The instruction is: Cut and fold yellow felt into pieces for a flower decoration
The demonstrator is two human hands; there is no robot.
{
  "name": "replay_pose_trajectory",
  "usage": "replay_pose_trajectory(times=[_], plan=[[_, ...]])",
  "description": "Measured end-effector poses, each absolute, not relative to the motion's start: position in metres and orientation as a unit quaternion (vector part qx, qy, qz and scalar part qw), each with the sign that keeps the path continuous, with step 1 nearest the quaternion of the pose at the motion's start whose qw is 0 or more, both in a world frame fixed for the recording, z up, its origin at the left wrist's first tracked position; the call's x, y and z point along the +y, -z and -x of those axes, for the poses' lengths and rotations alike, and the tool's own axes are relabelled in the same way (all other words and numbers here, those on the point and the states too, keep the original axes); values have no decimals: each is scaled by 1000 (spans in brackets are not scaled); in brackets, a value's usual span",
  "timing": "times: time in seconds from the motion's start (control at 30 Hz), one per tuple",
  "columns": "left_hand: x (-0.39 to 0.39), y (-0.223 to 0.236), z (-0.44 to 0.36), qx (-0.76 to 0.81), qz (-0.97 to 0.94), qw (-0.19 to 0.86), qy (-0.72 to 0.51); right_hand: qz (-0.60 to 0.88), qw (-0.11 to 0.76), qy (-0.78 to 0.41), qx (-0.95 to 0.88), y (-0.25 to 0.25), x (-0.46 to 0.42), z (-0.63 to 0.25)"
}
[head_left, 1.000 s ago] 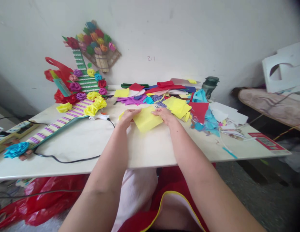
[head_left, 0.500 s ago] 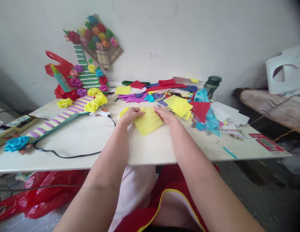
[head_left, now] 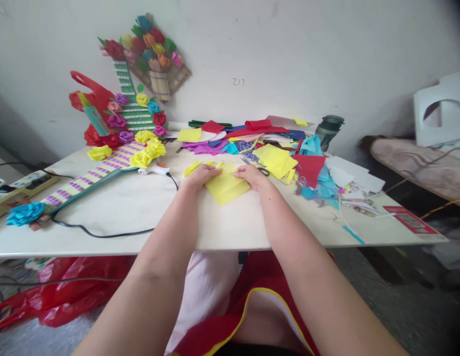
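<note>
A square of thin yellow crepe paper (head_left: 227,187) is stretched between my hands just above the white table. My left hand (head_left: 202,175) pinches its left edge, fingers closed. At the right edge, my right hand (head_left: 251,175) grips the same paper between thumb and fingers. Small folded yellow pieces (head_left: 193,167) lie on the table behind my left hand. Scissors (head_left: 262,171) rest beyond my right hand, partly hidden by it. A stack of yellow paper (head_left: 275,160) sits beside them.
A white glue gun (head_left: 155,170) with a black cord lies at left, beside a panel decorated with paper flowers (head_left: 146,154). Piled coloured paper (head_left: 252,131) lines the wall, near a dark bottle (head_left: 329,131). Blue scraps (head_left: 324,187) are at right. A power strip (head_left: 24,187) stands far left.
The hands keep hold of the yellow paper in nearly the same place; the right fingers have shifted slightly down its edge. The camera view has moved a little.
</note>
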State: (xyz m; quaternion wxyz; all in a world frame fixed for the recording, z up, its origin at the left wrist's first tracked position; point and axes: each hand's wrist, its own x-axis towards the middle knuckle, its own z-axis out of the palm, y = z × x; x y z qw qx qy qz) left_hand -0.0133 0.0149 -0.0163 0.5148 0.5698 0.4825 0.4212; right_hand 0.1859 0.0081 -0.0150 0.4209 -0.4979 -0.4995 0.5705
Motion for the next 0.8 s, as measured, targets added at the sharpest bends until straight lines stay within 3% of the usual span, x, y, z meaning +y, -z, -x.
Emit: replay_pose_trajectory(times=[0.8], plan=[[16,15,19,408,-545,599,-423,487,459,-578,-468,16,11,-188]])
